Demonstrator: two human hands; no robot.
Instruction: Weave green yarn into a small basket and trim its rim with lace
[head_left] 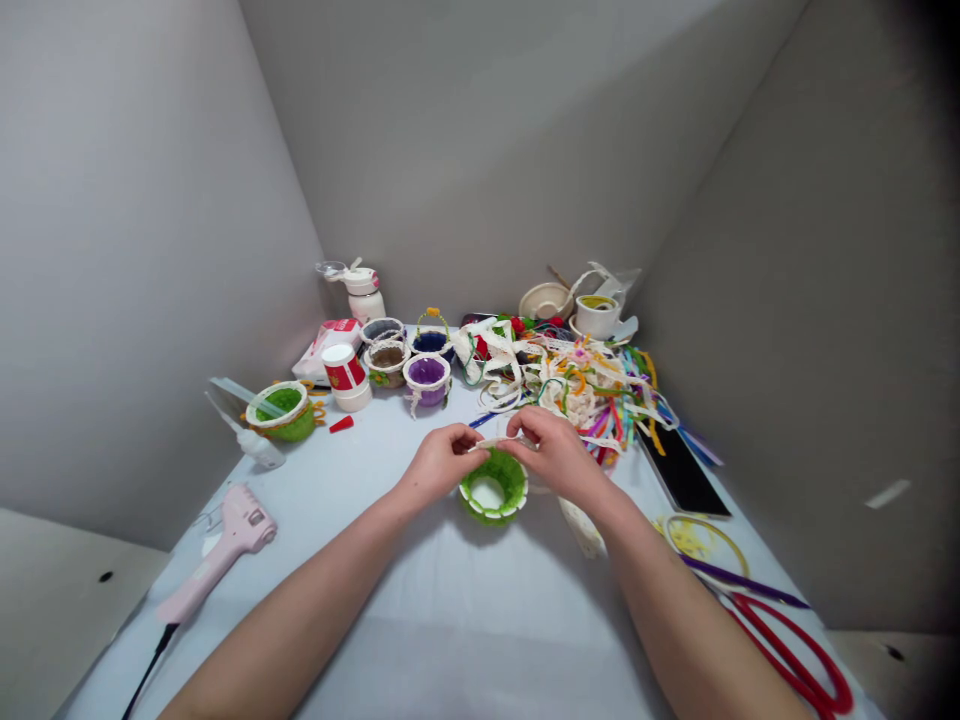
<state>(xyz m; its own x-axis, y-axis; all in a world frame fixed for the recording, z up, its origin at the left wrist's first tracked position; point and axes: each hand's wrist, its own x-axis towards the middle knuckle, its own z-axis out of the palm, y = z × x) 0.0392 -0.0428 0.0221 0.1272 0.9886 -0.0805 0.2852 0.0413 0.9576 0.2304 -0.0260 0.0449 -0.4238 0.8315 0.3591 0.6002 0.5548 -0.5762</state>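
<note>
A small green cup (493, 490) wrapped in green fuzzy material, with a white inside, stands in the middle of the white table (420, 620). Both hands hover at its far rim. My left hand (439, 465) pinches one end of a short white lace strip (495, 442). My right hand (553, 450) pinches the other end, so the strip is stretched between them just above the cup's rim. The fingers of both hands are closed on the strip.
A tangle of ribbons, lace and coloured pipe cleaners (577, 385) lies behind the hands. Several decorated cups (427, 378) stand at the back left, with a green one (283, 410). A pink glue gun (225, 545) lies left; red scissors (795, 660) and a black phone (681, 470) right.
</note>
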